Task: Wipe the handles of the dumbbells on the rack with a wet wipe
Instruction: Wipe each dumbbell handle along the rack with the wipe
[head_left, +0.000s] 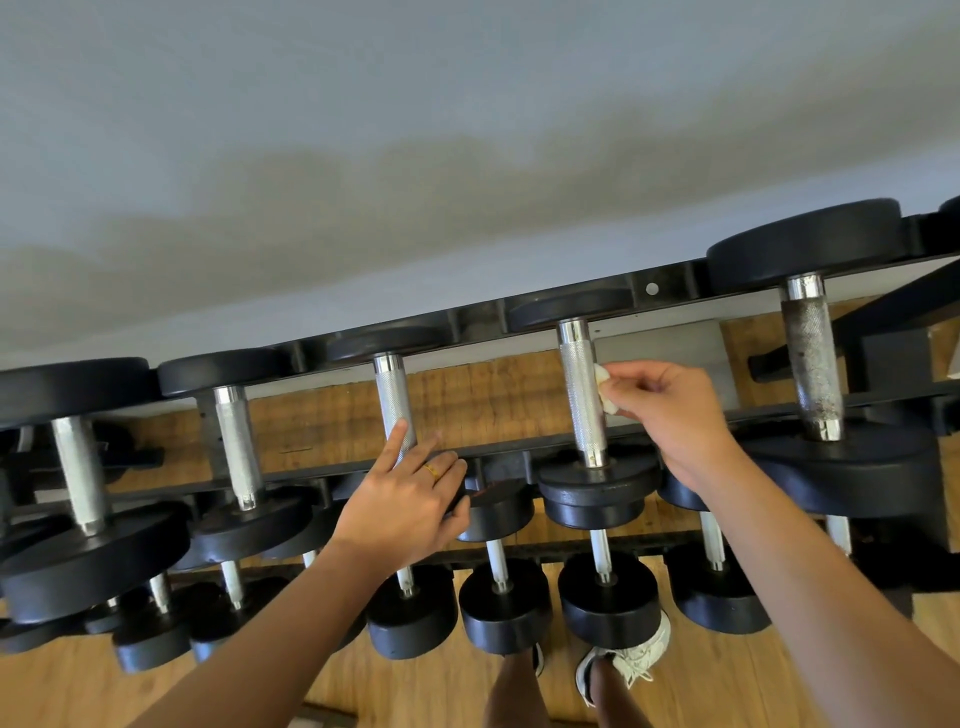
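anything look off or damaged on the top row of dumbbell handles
The far-right handle on the top row looks off: its knurling is dark and blotchy with brownish spots, like rust or grime, while the handle beside it, where the right hand presses the wet wipe, shines clean silver. Nothing else stands out.

Wall (415, 104): plain, pale grey-blue, fills everything beyond and above both hands. A brownish smudged band (363, 176) runs across it, above the left hand (410, 493) and the right hand (670, 410), rising to the right. Pale skirting strip (322, 383) at the wall's foot, just beyond the left hand's fingertips. Floor (493, 395): warm honey-coloured wood boards, grain showing; seen between the hands and again below the wrists. Light soft, even; no hard shadows.
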